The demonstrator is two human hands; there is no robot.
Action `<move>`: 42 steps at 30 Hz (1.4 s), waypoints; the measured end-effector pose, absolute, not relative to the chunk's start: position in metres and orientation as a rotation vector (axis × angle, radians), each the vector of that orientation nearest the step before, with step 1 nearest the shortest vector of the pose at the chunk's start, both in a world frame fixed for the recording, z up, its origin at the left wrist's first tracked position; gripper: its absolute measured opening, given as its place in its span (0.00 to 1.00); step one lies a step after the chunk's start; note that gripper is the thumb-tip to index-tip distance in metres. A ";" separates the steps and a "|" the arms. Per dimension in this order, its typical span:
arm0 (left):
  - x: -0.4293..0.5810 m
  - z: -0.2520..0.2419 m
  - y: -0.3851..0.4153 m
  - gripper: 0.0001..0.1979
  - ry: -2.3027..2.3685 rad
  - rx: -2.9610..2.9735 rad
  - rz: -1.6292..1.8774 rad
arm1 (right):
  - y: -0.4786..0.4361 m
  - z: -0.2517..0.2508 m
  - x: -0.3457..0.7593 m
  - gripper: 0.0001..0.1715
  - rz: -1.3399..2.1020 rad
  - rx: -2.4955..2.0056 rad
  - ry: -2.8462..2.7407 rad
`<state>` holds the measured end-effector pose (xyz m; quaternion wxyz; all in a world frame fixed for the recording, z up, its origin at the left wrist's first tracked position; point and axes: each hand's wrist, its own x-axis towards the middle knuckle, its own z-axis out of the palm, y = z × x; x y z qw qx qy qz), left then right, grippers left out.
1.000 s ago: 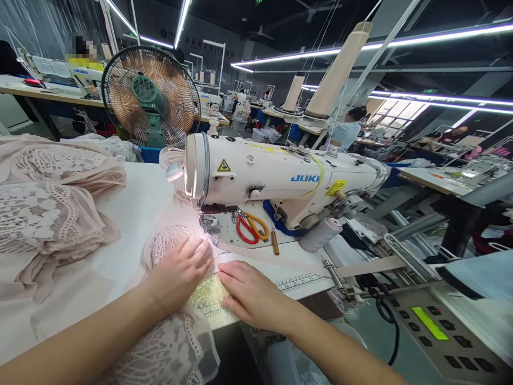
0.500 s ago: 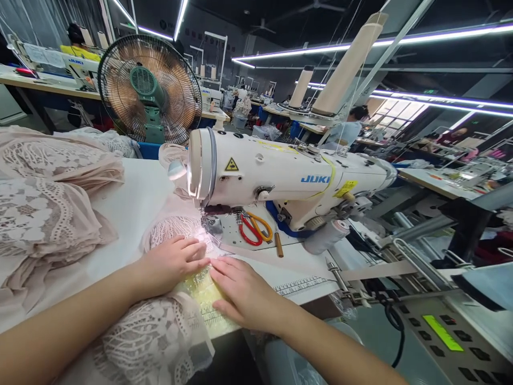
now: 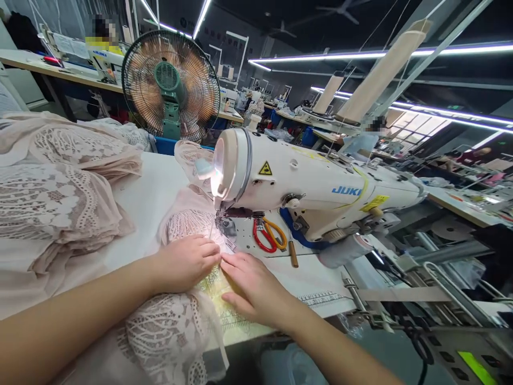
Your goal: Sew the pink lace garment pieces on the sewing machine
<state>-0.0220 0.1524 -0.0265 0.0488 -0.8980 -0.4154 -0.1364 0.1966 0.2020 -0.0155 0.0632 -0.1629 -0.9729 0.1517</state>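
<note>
My left hand (image 3: 182, 264) is closed on the pale pink lace fabric (image 3: 186, 225), its fingers together just in front of the sewing machine's needle area. The fingertips and the cloth under them are partly hidden. My right hand (image 3: 256, 289) lies palm down beside it, fingers stretched out and thumb apart. Its fingertips nearly meet the left ones at the fabric's edge. Both are under the lit head of a white sewing machine (image 3: 256, 168). More of the lace (image 3: 168, 331) drapes over the table's front edge below my left wrist.
Red-and-orange-handled scissors (image 3: 264, 234) and a wooden-handled tool (image 3: 294, 254) lie right of the needle. Lace pieces (image 3: 60, 203) are piled at left. A ruler tape (image 3: 320, 300) runs along the table edge. A fan (image 3: 170, 85) stands behind; a metal guide holds a fabric strip (image 3: 401, 294) at right.
The camera has turned, so the machine and table sit further right in the picture. My left fingers look slightly more bent. Both hands stay close to the needle area.
</note>
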 end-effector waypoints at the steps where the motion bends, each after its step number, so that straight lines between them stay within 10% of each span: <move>1: -0.023 -0.028 0.152 0.12 -1.256 -2.743 -0.398 | 0.203 -0.014 0.196 0.28 0.475 -0.497 -2.935; 42: -0.079 -0.033 0.218 0.24 -1.441 -2.706 -0.090 | 0.219 -0.011 0.160 0.33 0.233 -0.820 -3.156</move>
